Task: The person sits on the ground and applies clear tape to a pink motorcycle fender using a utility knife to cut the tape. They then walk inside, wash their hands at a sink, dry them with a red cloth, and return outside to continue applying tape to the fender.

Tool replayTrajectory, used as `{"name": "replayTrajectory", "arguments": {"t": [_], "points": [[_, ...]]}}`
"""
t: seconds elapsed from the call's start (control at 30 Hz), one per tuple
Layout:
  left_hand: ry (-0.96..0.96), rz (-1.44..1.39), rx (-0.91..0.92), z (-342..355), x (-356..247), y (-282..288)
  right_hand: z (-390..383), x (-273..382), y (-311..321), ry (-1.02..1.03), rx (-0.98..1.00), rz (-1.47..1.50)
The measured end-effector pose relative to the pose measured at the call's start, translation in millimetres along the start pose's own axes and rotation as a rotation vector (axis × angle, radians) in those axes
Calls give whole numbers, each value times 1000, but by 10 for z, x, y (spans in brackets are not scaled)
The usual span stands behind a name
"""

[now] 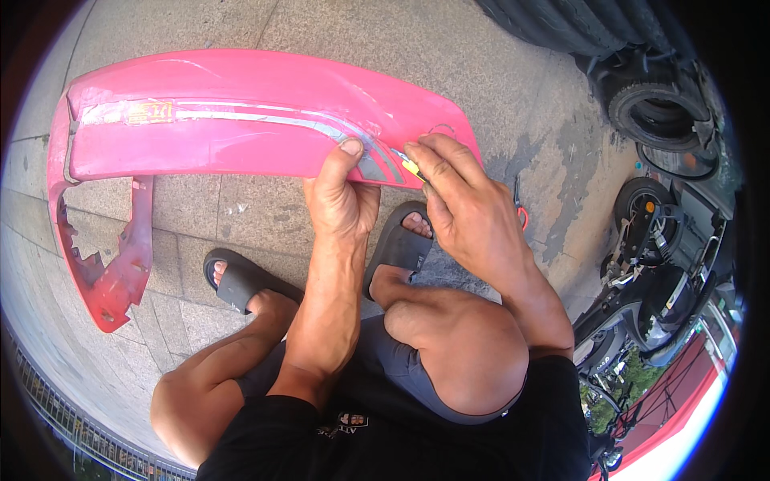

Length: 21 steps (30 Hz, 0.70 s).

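Note:
A long pink plastic body panel point(241, 152), apparently from a scooter, lies across the view in front of me. Silver stripe decals point(269, 119) run along it and widen near its right end, where they look scuffed. My left hand point(341, 196) grips the panel's near edge, thumb on top beside the decal and fingers underneath. In my right hand point(473, 212) is a small yellow utility knife point(411, 167), pinched by the fingers. Its tip points at the decal's right end; whether the blade touches the surface is hard to tell.
At the panel's left end a red bracket-like arm point(112, 301) bends toward me. My sandalled feet stand on the paving below. A red-handled tool point(523, 216) lies beyond my right wrist. Tyres point(659, 116) and a parked scooter point(642, 297) line the right side.

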<state>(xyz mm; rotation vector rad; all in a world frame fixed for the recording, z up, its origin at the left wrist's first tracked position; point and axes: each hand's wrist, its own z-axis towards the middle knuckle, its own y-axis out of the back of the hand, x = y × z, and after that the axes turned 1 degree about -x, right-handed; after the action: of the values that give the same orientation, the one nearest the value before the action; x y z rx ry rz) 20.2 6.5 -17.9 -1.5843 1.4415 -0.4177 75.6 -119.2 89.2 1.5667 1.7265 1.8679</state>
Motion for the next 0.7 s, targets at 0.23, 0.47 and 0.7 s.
{"name": "replayTrajectory", "arguments": {"t": [0.23,0.47,0.7], "points": [[15,-8,-6,12,0,33,-11,-8,14,5,2,-14],[-8,2,-6,13,1,43,-28,-3,41,4,28,-7],[25,35,47,39,-43,24,-118,-140,66,56,18,111]]}}
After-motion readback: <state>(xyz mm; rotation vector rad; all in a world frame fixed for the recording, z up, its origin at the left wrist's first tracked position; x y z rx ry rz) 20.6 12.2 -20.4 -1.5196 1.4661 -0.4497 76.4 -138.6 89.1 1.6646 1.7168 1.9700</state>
